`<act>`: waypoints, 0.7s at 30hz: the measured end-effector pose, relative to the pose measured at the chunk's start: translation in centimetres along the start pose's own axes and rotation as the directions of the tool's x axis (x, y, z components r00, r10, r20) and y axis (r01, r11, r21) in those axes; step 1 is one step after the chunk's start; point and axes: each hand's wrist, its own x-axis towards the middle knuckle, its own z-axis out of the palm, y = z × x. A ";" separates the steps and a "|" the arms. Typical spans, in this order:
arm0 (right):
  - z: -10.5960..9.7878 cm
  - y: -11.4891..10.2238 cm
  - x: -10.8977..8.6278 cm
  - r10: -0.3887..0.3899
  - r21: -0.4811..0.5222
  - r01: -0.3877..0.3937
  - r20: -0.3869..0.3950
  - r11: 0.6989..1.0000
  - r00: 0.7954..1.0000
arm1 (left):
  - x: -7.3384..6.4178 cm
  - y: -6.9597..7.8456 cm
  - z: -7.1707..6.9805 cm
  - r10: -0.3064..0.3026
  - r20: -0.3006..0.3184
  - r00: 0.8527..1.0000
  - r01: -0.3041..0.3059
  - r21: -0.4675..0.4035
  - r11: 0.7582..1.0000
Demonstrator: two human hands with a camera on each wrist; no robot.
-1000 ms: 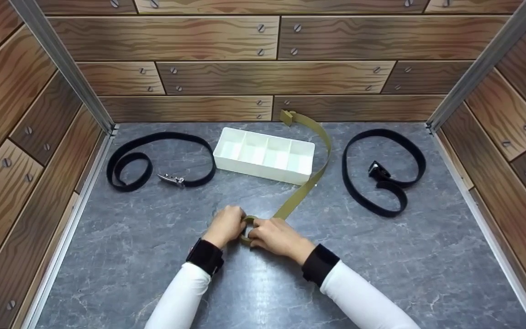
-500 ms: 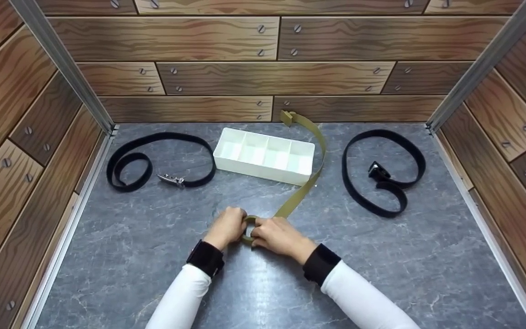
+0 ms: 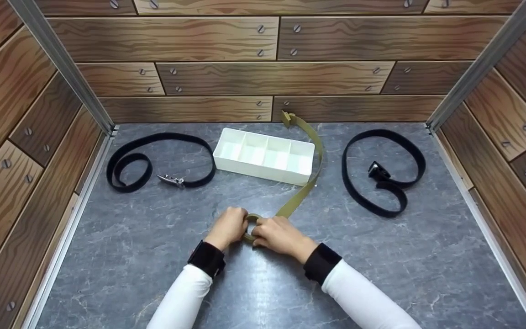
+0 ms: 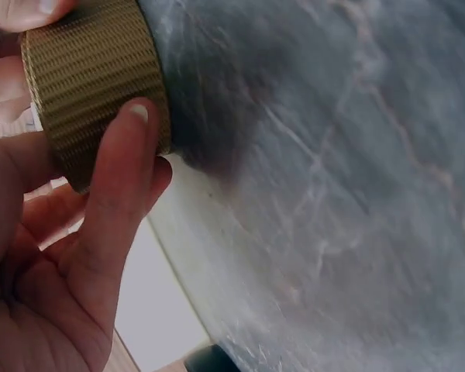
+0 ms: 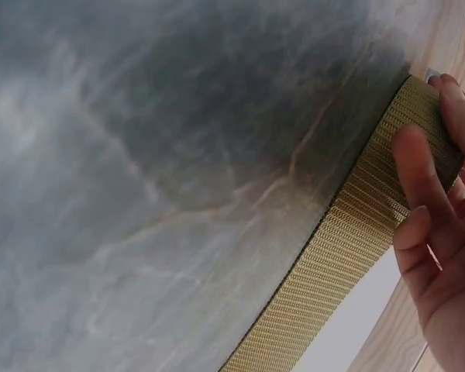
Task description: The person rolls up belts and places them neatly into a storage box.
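An olive webbing belt (image 3: 296,202) is wound into a small loop at its near end, standing on edge between both hands. My left hand (image 3: 228,227) holds the loop's left side; in the left wrist view its thumb and fingers pinch the ribbed webbing (image 4: 93,85). From the right, my right hand (image 3: 281,235) grips the loop where the strap leads away. Fingers of that hand (image 5: 442,232) lie on both faces of the strap in the right wrist view. The strap curves past the white tray's right end to its buckle (image 3: 286,119) by the back wall.
A white tray (image 3: 260,171) with several compartments stands behind the hands. One black belt (image 3: 171,135) with a silver buckle (image 3: 171,180) lies loosely curled at left. Another black belt (image 3: 350,187) lies at right. Wood-patterned walls (image 3: 208,77) enclose the grey marbled surface.
The olive strap's curve has drawn in leftward against the tray's right end, and its buckle has turned slightly. Both hands keep their hold on the loop, barely shifting.
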 end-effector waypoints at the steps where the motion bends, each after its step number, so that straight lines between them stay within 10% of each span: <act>1: 0.0 0.0 0.0 -0.001 0.004 0.001 0.004 1.000 1.000 | 0.0 0.0 -0.1 0.004 0.003 1.000 -0.004 -0.004 1.000; 21: -0.1 0.2 -0.3 0.043 0.039 -0.044 0.032 0.998 0.999 | 0.1 0.1 -0.1 0.024 0.038 0.999 -0.025 0.017 1.000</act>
